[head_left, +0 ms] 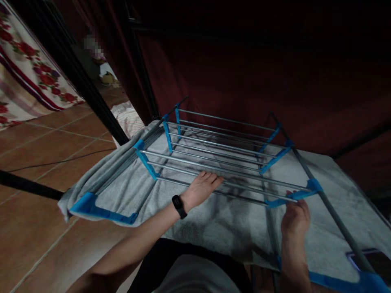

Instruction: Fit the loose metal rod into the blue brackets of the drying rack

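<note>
A metal shoe-rack-like frame (214, 167) of thin rods and blue plastic brackets lies on a grey blanket (220, 228). My left hand (201, 189), with a black band (179, 206) on its wrist, is closed over the near metal rods, close to their middle. Toward the right end, the fingers of my right hand (295, 217) grip a blue bracket (282, 200) where the rods meet it. Part of that grip is hidden behind the bracket. Long grey side poles (342, 228) run along the frame's ends, and a wide blue end piece (100, 209) lies at the lower left.
A phone-like dark device (371, 262) lies on the blanket at the lower right, partly behind a pole. Black bed-frame posts (91, 101) and dark red curtains (214, 77) surround the surface. To the left are a tiled floor (45, 175), a cable and a floral cloth (36, 69).
</note>
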Available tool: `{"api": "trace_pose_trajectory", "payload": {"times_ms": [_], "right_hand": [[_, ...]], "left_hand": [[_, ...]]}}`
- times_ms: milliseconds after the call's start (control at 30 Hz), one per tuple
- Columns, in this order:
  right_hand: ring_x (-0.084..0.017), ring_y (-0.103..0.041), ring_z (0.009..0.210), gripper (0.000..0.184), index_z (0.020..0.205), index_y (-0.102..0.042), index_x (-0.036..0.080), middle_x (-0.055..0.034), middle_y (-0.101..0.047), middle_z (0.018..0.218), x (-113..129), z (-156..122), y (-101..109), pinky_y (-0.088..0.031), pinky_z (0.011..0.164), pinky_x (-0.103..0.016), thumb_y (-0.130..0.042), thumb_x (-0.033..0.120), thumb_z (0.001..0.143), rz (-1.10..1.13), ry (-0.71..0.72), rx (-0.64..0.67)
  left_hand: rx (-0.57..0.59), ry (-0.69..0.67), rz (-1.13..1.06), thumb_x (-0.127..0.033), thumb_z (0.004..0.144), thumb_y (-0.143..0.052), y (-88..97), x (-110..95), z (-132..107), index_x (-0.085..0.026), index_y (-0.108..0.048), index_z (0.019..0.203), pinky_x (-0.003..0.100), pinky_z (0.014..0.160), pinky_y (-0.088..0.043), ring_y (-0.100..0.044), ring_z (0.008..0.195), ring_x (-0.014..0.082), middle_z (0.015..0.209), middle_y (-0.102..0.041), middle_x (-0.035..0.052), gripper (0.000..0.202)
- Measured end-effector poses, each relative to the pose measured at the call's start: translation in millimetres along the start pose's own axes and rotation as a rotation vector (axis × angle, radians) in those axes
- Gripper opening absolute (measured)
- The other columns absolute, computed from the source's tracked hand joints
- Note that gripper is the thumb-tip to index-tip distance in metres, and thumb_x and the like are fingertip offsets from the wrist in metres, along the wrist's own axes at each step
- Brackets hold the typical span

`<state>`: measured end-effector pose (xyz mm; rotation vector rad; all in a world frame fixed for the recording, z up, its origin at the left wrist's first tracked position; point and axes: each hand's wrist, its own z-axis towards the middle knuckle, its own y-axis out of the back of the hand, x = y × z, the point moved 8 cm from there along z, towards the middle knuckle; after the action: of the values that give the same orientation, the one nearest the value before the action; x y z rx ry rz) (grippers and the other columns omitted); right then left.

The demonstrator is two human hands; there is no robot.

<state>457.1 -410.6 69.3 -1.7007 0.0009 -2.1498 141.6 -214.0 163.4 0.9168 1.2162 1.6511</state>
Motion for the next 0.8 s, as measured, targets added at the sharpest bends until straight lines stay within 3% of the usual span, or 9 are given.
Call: {"api": "trace_pose_trajectory", "payload": {"times_ms": [100,267,400,533,633,800], "right_hand": [[-0.02,-0.069,0.101,0.023,0.095,-0.069,0.025,-0.0018,-0.069,0.101,0,-5,-3,-0.055,0.094,-0.038,-0.064,0.043,0.081,0.091,-0.037,-0.019],[-0.018,-0.067,0.096,0.026,0.099,-0.067,0.026,0.0002,-0.07,0.098,-3,-2,-16,-0.055,0.096,-0.038,-0.067,0.048,0.086,0.063,-0.083,0.04],[-0.019,-0.068,0.091,0.028,0.095,-0.066,0.025,-0.0017,-0.07,0.093,-1,5,-26,-0.057,0.089,-0.038,-0.058,0.052,0.092,0.113,-0.075,0.068],[-0.017,-0.063,0.071,0.035,0.078,-0.061,0.026,0.0015,-0.063,0.071,9,16,-29,-0.058,0.076,-0.035,-0.052,0.056,0.094,0.166,-0.013,-0.01],[-0.015,-0.056,0.058,0.036,0.078,-0.058,0.026,0.0035,-0.06,0.064,12,26,-36,-0.057,0.067,-0.034,-0.051,0.058,0.094,0.206,-0.02,-0.026],[-0.012,-0.04,0.044,0.026,0.077,-0.049,0.028,0.0102,-0.045,0.049,8,35,-42,-0.044,0.048,-0.026,-0.05,0.05,0.09,0.179,-0.035,-0.126]], "left_hand": [[-0.034,0.006,-0.003,0.001,0.096,-0.04,0.6,3,-1,-0.021,-0.057,0.143,0.037,0.097,-0.044,-0.062,0.105,0.0218,0.116,-0.068,0.0066,0.054],[-0.08,-0.024,-0.044,0.005,0.089,-0.04,-4.9,8,1,-0.019,-0.061,0.141,0.039,0.095,-0.046,-0.064,0.102,0.0241,0.114,-0.071,0.0094,0.06],[-0.097,-0.029,-0.064,0.004,0.088,-0.039,-6.1,11,2,-0.019,-0.062,0.14,0.04,0.093,-0.047,-0.064,0.1,0.0253,0.113,-0.071,0.0107,0.062],[-0.059,-0.019,-0.051,0.003,0.09,-0.038,-7.9,10,3,-0.019,-0.063,0.141,0.04,0.091,-0.047,-0.065,0.098,0.0254,0.112,-0.072,0.0103,0.061],[-0.037,-0.012,-0.052,0.002,0.091,-0.038,-9.1,10,3,-0.019,-0.063,0.14,0.04,0.091,-0.048,-0.065,0.099,0.0253,0.112,-0.072,0.0105,0.059],[-0.031,-0.021,-0.055,0.003,0.09,-0.037,-11.4,16,2,-0.017,-0.063,0.141,0.04,0.089,-0.049,-0.065,0.096,0.0252,0.11,-0.072,0.0101,0.06]]}}
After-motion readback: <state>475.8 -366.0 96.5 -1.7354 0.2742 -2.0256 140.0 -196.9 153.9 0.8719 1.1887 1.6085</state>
